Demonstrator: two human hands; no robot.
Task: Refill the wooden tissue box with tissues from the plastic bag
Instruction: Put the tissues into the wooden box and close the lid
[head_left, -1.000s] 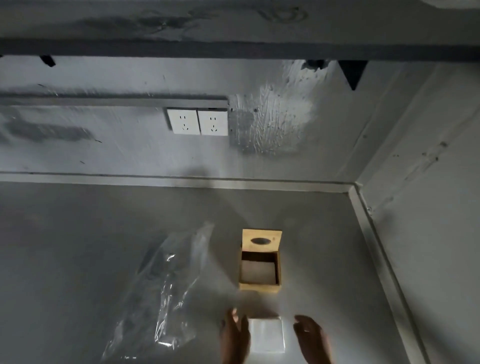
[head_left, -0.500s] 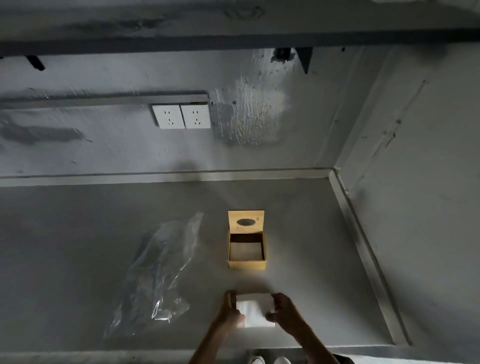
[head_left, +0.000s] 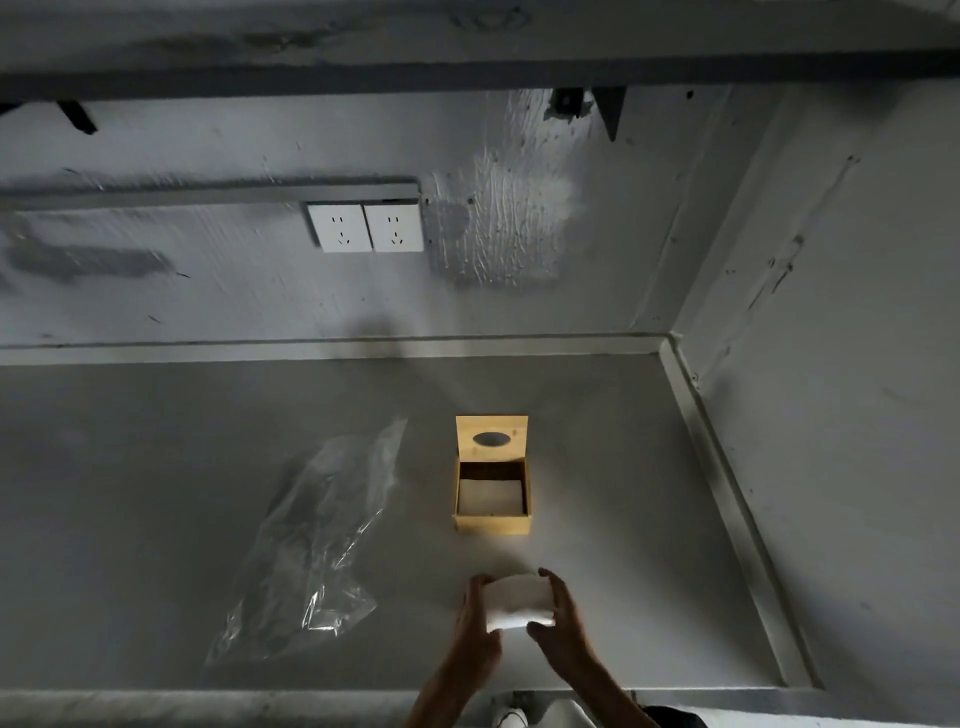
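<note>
Two hands low in the view, left hand (head_left: 475, 621) and right hand (head_left: 563, 618), fingers (head_left: 545, 576) curled around the short ends of a white stack of tissues (head_left: 519, 605), pinching it from both sides, held near the front edge of the grey desk (head_left: 156, 493). Whether lifted clear of the surface or resting on it: cannot tell. No brand, label or readable writing anywhere; only slot marks on the two white wall sockets (head_left: 366, 227).

Straight ahead of the stack, apart from it, wooden tissue box (head_left: 492, 501) with hinged lid (head_left: 491, 438) tipped upright at the far side, oval slot facing the camera, some pale tissues already low inside. Bare desk between hands and box. Clear plastic bag (head_left: 317, 540) lying crumpled and flat to the left of the box, well apart from it and from the hands.

Raised lip along the desk's right side (head_left: 727, 499), well right of the box, meeting the back wall at a corner; wide open surface to the far left and behind the box
</note>
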